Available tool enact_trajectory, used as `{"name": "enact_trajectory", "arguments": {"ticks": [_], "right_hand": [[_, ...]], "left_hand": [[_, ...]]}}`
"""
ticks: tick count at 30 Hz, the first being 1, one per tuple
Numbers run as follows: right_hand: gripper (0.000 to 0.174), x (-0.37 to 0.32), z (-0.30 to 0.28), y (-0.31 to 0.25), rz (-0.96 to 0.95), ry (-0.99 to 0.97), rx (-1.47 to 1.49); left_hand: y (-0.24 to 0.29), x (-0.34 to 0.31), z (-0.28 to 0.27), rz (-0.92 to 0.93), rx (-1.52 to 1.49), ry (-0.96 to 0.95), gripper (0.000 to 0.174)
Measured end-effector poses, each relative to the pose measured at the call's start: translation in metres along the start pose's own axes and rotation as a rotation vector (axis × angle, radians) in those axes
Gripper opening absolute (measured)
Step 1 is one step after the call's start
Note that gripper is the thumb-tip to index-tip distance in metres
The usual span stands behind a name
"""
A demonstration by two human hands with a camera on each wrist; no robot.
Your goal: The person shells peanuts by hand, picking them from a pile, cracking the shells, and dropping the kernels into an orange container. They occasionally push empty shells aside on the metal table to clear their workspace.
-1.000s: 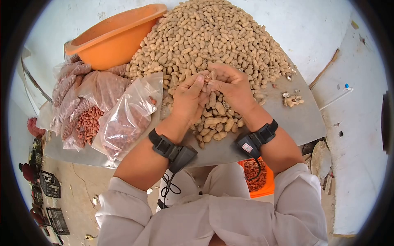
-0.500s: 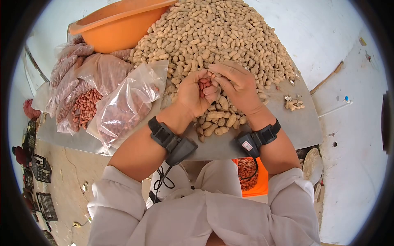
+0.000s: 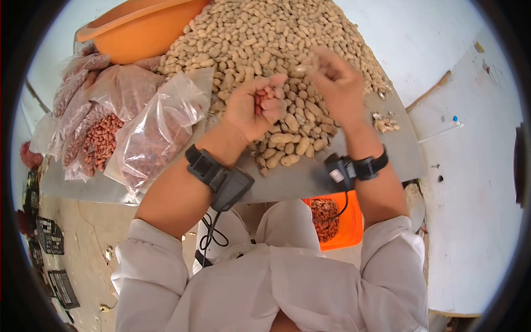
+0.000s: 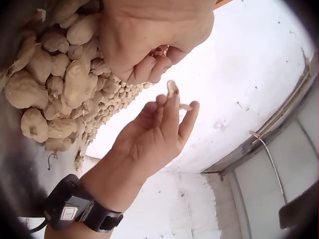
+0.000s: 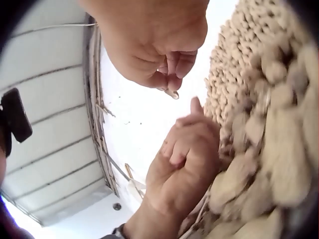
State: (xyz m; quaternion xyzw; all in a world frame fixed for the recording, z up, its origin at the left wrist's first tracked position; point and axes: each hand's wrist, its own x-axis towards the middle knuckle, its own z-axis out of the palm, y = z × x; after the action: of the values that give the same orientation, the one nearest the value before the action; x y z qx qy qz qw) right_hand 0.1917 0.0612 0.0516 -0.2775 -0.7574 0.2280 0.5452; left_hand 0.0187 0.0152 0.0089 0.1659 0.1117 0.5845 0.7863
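Observation:
Red peanut kernels (image 3: 260, 101) lie in the curled fingers of my left hand (image 3: 243, 110), which hovers palm up over the near part of the unshelled peanuts (image 3: 301, 138). My right hand (image 3: 342, 88) is apart from it, up and to the right, and pinches a pale piece of peanut shell (image 4: 172, 88) between thumb and fingers. The right wrist view also has this shell piece (image 5: 172, 93) poking out below the fingertips. From that side the kernels are mostly hidden by the left hand's fingers.
A large peanut heap (image 3: 265, 33) covers the table's back, beside an orange basin (image 3: 144, 33). Bags of red kernels (image 3: 149, 138) fill the left side. Broken shells (image 3: 385, 123) lie at the right. Below the table edge stands an orange container (image 3: 348, 221) with reddish contents.
The hands were together at a peanut; the right hand has since moved away up and right with the shell piece. The left hand has turned palm up, showing the kernels. The head view has shifted slightly.

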Motion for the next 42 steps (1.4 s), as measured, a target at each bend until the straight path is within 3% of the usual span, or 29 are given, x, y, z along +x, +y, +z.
{"name": "enact_trajectory", "arguments": {"ticks": [2, 6, 9, 12, 15, 17, 23, 26, 29, 35, 42], "right_hand": [[0.033, 0.007, -0.042, 0.012, 0.103, -0.021, -0.113], [0.034, 0.009, -0.126, 0.036, 0.243, -0.116, -0.664], [0.036, 0.003, -0.16, 0.048, 0.328, -0.423, -1.129], [0.032, -0.011, -0.16, 0.045, 0.072, -0.454, -1.158], [0.023, -0.013, -0.114, 0.021, 0.168, -0.407, -0.601], [0.015, -0.021, -0.078, 0.004, 0.165, -0.477, -0.451], [0.015, -0.028, -0.03, 0.015, 0.092, -0.481, -0.579], [0.014, -0.024, -0.029, 0.016, 0.231, -0.446, -0.502], [0.012, -0.025, -0.029, 0.023, 0.168, -0.423, -0.359], [0.011, -0.021, -0.023, 0.01, -0.005, -0.504, -0.817], [0.018, -0.009, -0.019, 0.002, 0.006, -0.435, -0.745]], "left_hand": [[0.003, -0.002, 0.004, 0.028, 0.009, 0.031, 0.027], [0.005, 0.0, 0.001, 0.057, -0.024, 0.029, 0.029], [0.005, -0.002, 0.01, 0.081, 0.0, 0.127, 0.03], [0.006, -0.001, 0.005, 0.056, -0.048, 0.07, 0.028], [0.01, 0.004, -0.008, 0.012, -0.113, -0.03, 0.024], [0.014, 0.005, -0.011, 0.003, -0.147, -0.075, 0.023], [0.026, -0.003, -0.004, 0.1, -0.197, -0.022, 0.021], [0.029, -0.001, -0.004, 0.14, -0.233, -0.002, 0.022], [0.029, -0.001, -0.005, 0.18, -0.255, 0.024, 0.024], [0.032, 0.0, -0.009, 0.212, -0.263, 0.08, 0.024], [0.033, 0.0, -0.008, 0.245, -0.273, 0.097, 0.024]]}}
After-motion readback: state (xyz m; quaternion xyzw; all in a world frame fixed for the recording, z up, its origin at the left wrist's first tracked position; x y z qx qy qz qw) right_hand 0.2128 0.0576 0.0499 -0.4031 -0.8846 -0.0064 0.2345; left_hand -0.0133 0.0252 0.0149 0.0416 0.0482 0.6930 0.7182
